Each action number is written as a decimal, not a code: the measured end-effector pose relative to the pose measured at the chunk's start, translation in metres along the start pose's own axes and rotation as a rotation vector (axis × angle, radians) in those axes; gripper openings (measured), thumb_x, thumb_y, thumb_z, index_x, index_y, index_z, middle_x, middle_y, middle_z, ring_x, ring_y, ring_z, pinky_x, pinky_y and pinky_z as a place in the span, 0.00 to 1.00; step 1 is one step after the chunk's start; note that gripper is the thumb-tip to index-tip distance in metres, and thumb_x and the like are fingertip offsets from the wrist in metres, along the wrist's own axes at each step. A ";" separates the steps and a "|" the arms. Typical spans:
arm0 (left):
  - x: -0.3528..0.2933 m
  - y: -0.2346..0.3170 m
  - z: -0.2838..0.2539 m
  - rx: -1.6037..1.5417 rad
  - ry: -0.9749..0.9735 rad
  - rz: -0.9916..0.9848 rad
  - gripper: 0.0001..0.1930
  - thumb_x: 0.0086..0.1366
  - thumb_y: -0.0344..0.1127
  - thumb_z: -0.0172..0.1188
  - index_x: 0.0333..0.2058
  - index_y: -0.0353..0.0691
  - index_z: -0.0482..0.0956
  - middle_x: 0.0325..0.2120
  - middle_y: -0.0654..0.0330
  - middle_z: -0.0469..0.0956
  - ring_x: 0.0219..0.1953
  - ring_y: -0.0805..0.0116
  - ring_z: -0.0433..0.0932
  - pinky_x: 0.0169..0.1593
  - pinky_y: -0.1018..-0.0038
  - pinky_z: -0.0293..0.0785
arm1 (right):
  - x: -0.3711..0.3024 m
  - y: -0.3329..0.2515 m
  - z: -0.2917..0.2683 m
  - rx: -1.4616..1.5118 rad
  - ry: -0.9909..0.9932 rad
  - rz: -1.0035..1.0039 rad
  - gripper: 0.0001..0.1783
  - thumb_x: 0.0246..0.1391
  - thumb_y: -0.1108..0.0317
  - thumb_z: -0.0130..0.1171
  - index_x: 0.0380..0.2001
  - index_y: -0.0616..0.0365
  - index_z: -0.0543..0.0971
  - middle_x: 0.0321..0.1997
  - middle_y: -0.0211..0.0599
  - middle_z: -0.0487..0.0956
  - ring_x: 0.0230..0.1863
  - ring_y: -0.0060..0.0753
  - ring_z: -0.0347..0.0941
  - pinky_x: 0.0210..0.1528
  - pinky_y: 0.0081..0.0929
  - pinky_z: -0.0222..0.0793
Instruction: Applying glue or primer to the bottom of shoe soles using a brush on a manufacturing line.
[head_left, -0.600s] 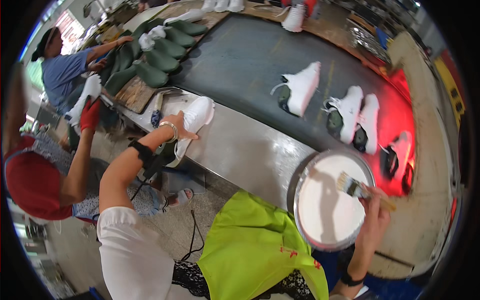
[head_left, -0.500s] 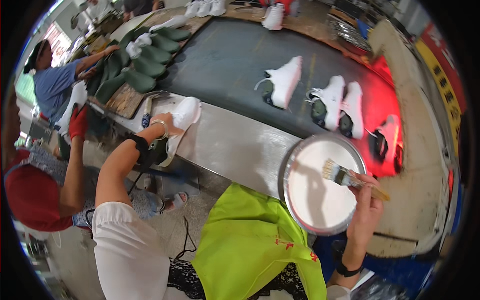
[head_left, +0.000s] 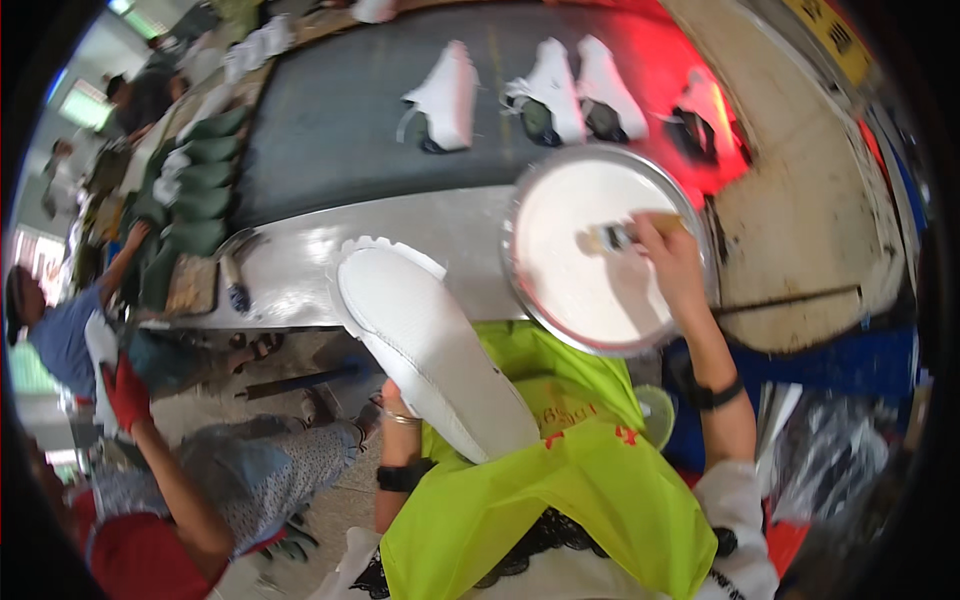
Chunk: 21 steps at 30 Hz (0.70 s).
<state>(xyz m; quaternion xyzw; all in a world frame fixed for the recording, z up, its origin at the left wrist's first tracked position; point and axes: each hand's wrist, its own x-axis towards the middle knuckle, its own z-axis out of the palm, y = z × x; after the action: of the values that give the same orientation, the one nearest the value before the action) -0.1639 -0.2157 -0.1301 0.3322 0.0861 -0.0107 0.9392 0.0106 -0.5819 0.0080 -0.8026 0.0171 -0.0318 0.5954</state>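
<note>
A white shoe (head_left: 415, 330) is in front of my apron, its pale sole turned up toward me. My left hand (head_left: 397, 402) grips it from the left side; most of the fingers are hidden behind the shoe. In my right hand (head_left: 672, 262) is a flat paintbrush (head_left: 614, 237), its handle pinched between the fingers. The bristles are at the white liquid (head_left: 570, 270) in a round metal pan (head_left: 517, 255); whether they dip in, I cannot tell.
Several white shoes (head_left: 447, 100) lie on a dark conveyor belt (head_left: 330, 120), the rightmost under red light. Left on the metal bench (head_left: 300, 250) lies a brush-like tool (head_left: 234, 282), near green shoe forms (head_left: 195, 235). A co-worker's red-gloved hand (head_left: 127, 392) holds a white piece at the left.
My left hand has brought the shoe off the bench's left part toward my body, with its sole now showing. The brush has gone toward the pan's middle. The view has shifted too.
</note>
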 end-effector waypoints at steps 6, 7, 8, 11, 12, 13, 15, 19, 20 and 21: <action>0.038 -0.007 0.007 0.195 -0.195 -0.337 0.42 0.57 0.59 0.54 0.60 0.33 0.57 0.55 0.49 0.67 0.53 0.56 0.71 0.56 0.62 0.69 | 0.030 0.027 0.046 -0.328 0.068 -0.114 0.13 0.55 0.59 0.54 0.35 0.57 0.79 0.24 0.43 0.79 0.27 0.40 0.77 0.32 0.33 0.70; 0.043 0.003 0.019 0.406 -0.251 -0.401 0.44 0.55 0.62 0.55 0.60 0.32 0.58 0.53 0.49 0.69 0.51 0.57 0.73 0.54 0.63 0.71 | 0.024 0.024 0.048 -0.329 0.071 -0.105 0.13 0.55 0.59 0.54 0.35 0.57 0.79 0.24 0.43 0.79 0.27 0.40 0.77 0.32 0.33 0.70; 0.043 0.011 0.043 0.314 -0.154 -0.362 0.45 0.47 0.58 0.67 0.56 0.32 0.63 0.47 0.54 0.75 0.43 0.59 0.77 0.50 0.68 0.75 | 0.020 0.016 0.048 -0.540 0.024 -0.054 0.14 0.55 0.58 0.54 0.34 0.58 0.78 0.24 0.44 0.79 0.28 0.44 0.76 0.32 0.36 0.69; 0.035 0.023 0.018 0.060 -0.031 -0.464 0.47 0.46 0.59 0.67 0.56 0.32 0.63 0.47 0.52 0.74 0.44 0.57 0.77 0.52 0.65 0.74 | 0.019 0.009 0.041 -0.770 -0.027 -0.040 0.15 0.54 0.58 0.53 0.34 0.59 0.77 0.25 0.47 0.79 0.29 0.51 0.75 0.32 0.41 0.69; 0.030 0.036 0.028 0.049 0.069 -0.509 0.50 0.44 0.65 0.66 0.57 0.32 0.62 0.48 0.49 0.73 0.45 0.54 0.76 0.51 0.62 0.75 | 0.022 0.009 0.035 -0.655 -0.041 -0.042 0.15 0.55 0.58 0.53 0.35 0.60 0.77 0.25 0.46 0.79 0.29 0.47 0.76 0.31 0.39 0.69; 0.024 0.044 0.044 0.098 0.109 -0.440 0.52 0.44 0.68 0.64 0.57 0.32 0.61 0.49 0.48 0.73 0.47 0.52 0.75 0.52 0.61 0.74 | 0.027 0.004 0.031 -0.540 -0.054 -0.055 0.15 0.55 0.58 0.54 0.35 0.60 0.77 0.24 0.45 0.79 0.28 0.44 0.77 0.31 0.36 0.69; 0.018 0.042 0.012 0.010 0.031 -0.446 0.46 0.52 0.67 0.57 0.57 0.33 0.62 0.49 0.50 0.73 0.47 0.56 0.75 0.52 0.64 0.73 | 0.028 -0.012 0.022 -0.139 -0.045 -0.146 0.15 0.56 0.59 0.55 0.35 0.61 0.78 0.24 0.41 0.79 0.27 0.31 0.77 0.31 0.29 0.69; -0.010 0.001 -0.014 0.675 0.117 -0.286 0.38 0.64 0.65 0.43 0.58 0.36 0.63 0.49 0.55 0.73 0.46 0.65 0.75 0.51 0.69 0.71 | 0.033 -0.016 0.004 0.082 0.034 -0.163 0.15 0.58 0.60 0.55 0.34 0.64 0.78 0.26 0.36 0.80 0.28 0.22 0.75 0.30 0.23 0.68; -0.010 -0.004 0.006 0.411 0.147 -0.344 0.39 0.63 0.66 0.42 0.58 0.36 0.63 0.49 0.55 0.73 0.47 0.64 0.75 0.52 0.69 0.71 | 0.041 0.019 0.000 -0.049 0.021 -0.149 0.15 0.59 0.61 0.54 0.36 0.64 0.78 0.28 0.35 0.80 0.29 0.21 0.75 0.32 0.22 0.68; -0.006 -0.006 0.027 0.147 0.177 -0.400 0.39 0.63 0.67 0.41 0.58 0.36 0.64 0.50 0.55 0.73 0.47 0.64 0.75 0.52 0.69 0.71 | 0.044 0.037 -0.001 -0.180 0.008 -0.132 0.15 0.60 0.62 0.53 0.37 0.64 0.78 0.31 0.35 0.81 0.30 0.21 0.75 0.33 0.21 0.68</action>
<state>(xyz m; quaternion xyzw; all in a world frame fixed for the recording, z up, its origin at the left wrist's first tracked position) -0.1656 -0.2378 -0.1119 0.3757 0.2312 -0.1739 0.8804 0.0551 -0.5966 -0.0256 -0.8521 -0.0307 -0.0727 0.5174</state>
